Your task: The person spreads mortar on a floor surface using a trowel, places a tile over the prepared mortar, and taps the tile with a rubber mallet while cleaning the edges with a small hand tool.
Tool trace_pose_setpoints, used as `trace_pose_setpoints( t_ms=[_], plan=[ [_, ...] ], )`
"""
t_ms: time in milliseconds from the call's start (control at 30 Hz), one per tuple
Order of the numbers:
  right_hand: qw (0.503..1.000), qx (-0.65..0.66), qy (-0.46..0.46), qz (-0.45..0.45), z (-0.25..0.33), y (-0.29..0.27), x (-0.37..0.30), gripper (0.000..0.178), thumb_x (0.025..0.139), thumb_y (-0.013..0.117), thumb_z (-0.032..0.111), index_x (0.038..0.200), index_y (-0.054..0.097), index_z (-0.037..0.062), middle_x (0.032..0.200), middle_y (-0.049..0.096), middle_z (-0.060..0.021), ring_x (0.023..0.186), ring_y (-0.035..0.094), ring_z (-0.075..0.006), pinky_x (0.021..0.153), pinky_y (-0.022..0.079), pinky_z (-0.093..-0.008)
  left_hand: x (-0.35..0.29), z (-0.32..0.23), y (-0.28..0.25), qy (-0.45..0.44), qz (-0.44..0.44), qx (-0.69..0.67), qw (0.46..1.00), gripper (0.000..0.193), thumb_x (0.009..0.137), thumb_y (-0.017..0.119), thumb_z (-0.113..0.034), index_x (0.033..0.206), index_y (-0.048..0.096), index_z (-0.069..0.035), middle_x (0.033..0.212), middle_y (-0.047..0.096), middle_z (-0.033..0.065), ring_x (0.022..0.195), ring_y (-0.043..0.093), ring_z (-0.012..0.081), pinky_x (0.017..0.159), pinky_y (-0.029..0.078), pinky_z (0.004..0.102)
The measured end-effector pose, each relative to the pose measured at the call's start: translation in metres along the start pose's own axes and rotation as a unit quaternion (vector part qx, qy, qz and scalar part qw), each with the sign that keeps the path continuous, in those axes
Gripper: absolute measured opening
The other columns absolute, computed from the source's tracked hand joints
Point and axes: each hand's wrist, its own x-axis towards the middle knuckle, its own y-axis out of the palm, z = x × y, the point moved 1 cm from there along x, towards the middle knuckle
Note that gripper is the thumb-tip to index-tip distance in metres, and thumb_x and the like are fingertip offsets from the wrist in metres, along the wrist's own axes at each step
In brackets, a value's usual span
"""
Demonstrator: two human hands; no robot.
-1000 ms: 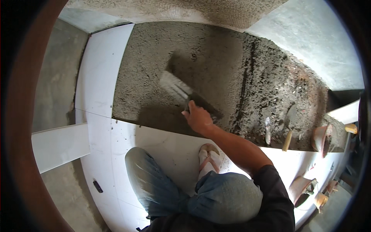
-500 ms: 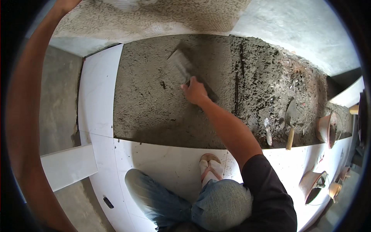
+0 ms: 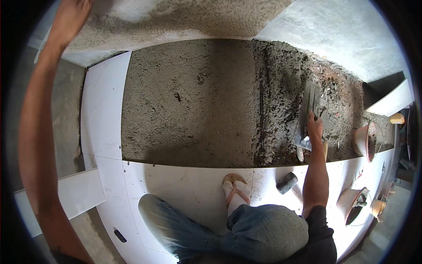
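Note:
At the right of the mortar bed (image 3: 184,105), my right hand (image 3: 315,127) is closed round the handle of a flat rectangular plastering trowel (image 3: 311,99). Its grey blade lies over the rough, broken part of the bed. Partly covered by the blade and hand are a small trowel's light handle (image 3: 300,153) and a pointed trowel's wooden handle (image 3: 325,150). Up at the top left, my left hand (image 3: 72,20) grips the edge of a large raised tile (image 3: 176,20) with a mortar-smeared, ridged face; its fingertips are partly cut off by the picture's edge.
White floor tiles (image 3: 189,185) border the bed in front and at left. A black mallet head (image 3: 287,182) lies near my right knee. Two buckets, one by the bed (image 3: 364,141) and one nearer (image 3: 354,204), stand at right. A loose tile strip (image 3: 81,189) juts out at left.
My right hand has carried the plastering trowel from the smooth mortar rightward onto the rough part. The mallet head has come into sight. My left hand shows more, slightly lower.

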Motion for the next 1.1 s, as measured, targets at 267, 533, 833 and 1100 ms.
trace_pose_setpoints(
  t_ms=[267,533,833,1100],
  plan=[
    [0.967,-0.155,-0.077,-0.188,0.025,0.021,-0.035,0.077,0.090,0.042,0.066,0.136,0.042,0.0045,0.122,0.055,-0.0292,0.106,0.058,-0.0426,0.094,0.045,-0.0572,-0.138,-0.069,0.001,0.026,-0.043,0.088,0.995,0.022,0.094,0.054,-0.027,0.099,0.065,-0.009,0.100,0.063,0.0159,0.093,0.058,0.0348,0.078,0.040,0.0451],
    [0.774,0.481,0.008,0.412,0.129,0.057,-0.131,0.084,0.092,0.034,0.069,0.133,0.046,-0.0035,0.128,0.053,-0.0237,0.124,0.048,-0.0319,0.101,0.042,-0.0433,-0.247,-0.129,0.007,0.008,0.023,0.037,0.999,0.038,0.097,0.047,-0.041,0.111,0.061,-0.008,0.108,0.067,0.0100,0.099,0.062,0.0263,0.089,0.038,0.0398],
    [0.977,-0.211,-0.001,0.012,-0.052,0.005,0.005,0.064,0.092,0.053,0.041,0.142,0.030,0.0069,0.131,0.049,-0.0293,0.122,0.046,-0.0460,0.100,0.039,-0.0499,-0.128,-0.049,0.004,0.068,-0.082,0.125,0.986,0.031,0.097,0.050,-0.032,0.092,0.062,-0.004,0.086,0.062,0.0110,0.081,0.057,0.0319,0.072,0.041,0.0417],
    [0.986,-0.107,-0.108,-0.066,0.017,-0.036,-0.050,0.048,0.090,0.057,0.039,0.125,0.056,0.0071,0.109,0.064,-0.0256,0.103,0.062,-0.0398,0.089,0.048,-0.0476,-0.030,0.035,-0.003,-0.058,-0.054,0.057,0.995,0.054,0.100,0.045,-0.045,0.127,0.056,0.000,0.118,0.064,0.0157,0.113,0.058,0.0222,0.098,0.042,0.0308]
  ],
)
